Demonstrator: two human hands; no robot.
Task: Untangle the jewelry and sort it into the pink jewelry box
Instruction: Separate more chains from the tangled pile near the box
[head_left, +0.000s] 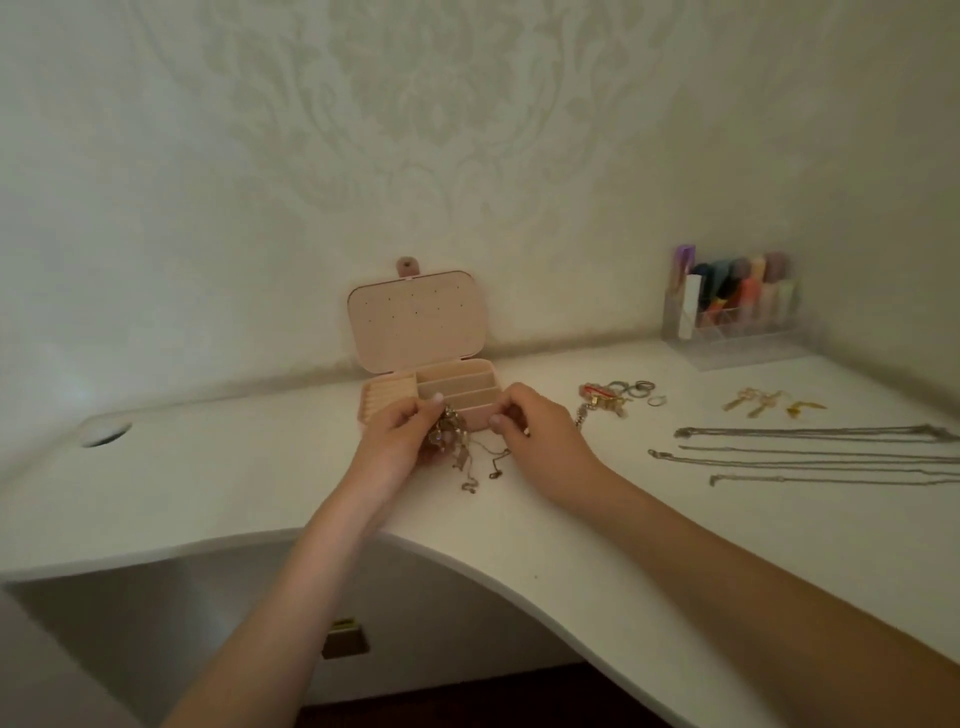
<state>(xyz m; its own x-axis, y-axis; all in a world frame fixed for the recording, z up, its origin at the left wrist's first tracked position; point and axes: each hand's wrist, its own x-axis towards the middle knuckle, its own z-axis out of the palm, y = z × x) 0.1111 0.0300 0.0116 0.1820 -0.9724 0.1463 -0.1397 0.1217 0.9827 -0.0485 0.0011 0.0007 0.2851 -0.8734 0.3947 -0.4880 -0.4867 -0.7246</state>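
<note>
The pink jewelry box (415, 322) stands open against the wall, lid upright, with a ribbed ring section at left and slotted compartments at right. Just in front of it my left hand (402, 441) grips a tangled clump of gold jewelry (449, 431), from which thin chains (472, 470) trail onto the white desk. My right hand (540, 431) is beside the clump, its fingers curled and pinching a chain from the tangle. Part of the clump is hidden behind my fingers.
To the right lie a pile of rings and a red-gold piece (615, 396), gold earrings (769, 402), and several long chains (810, 457) laid out straight. A clear organizer with cosmetics (727, 306) stands at the back right. A cable hole (106, 431) is at the left.
</note>
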